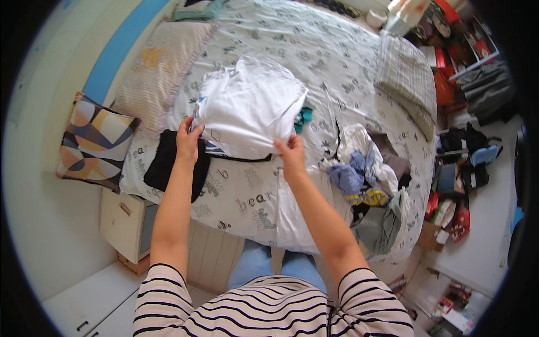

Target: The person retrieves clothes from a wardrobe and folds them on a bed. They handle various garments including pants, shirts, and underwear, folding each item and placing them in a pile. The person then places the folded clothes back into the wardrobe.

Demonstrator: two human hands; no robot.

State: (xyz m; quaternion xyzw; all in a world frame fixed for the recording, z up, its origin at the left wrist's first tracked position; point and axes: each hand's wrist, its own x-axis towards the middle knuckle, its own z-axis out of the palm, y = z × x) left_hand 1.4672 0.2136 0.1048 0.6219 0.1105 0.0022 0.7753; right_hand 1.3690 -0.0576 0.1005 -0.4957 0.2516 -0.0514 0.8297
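Note:
A white cloth garment [252, 105] is spread over the bed in front of me, its near edge lifted a little. My left hand [189, 139] pinches its near left corner, and my right hand [292, 153] grips the near right corner. Beneath it, a dark trim and some blue-striped fabric [214, 148] show along the near side. A piece of green cloth [303, 119] sticks out at the right. Folded black cloth [162, 168] lies under my left wrist. White fabric [292, 210] lies flat below my right forearm.
Crumpled clothes [362, 172] are heaped on the right of the printed bed sheet [248, 189]. A patterned cushion [97, 143] and a pale pillow [164, 63] lie along the left wall. A folded striped blanket [404, 80] rests at the far right. A bedside cabinet [122, 223] stands at lower left.

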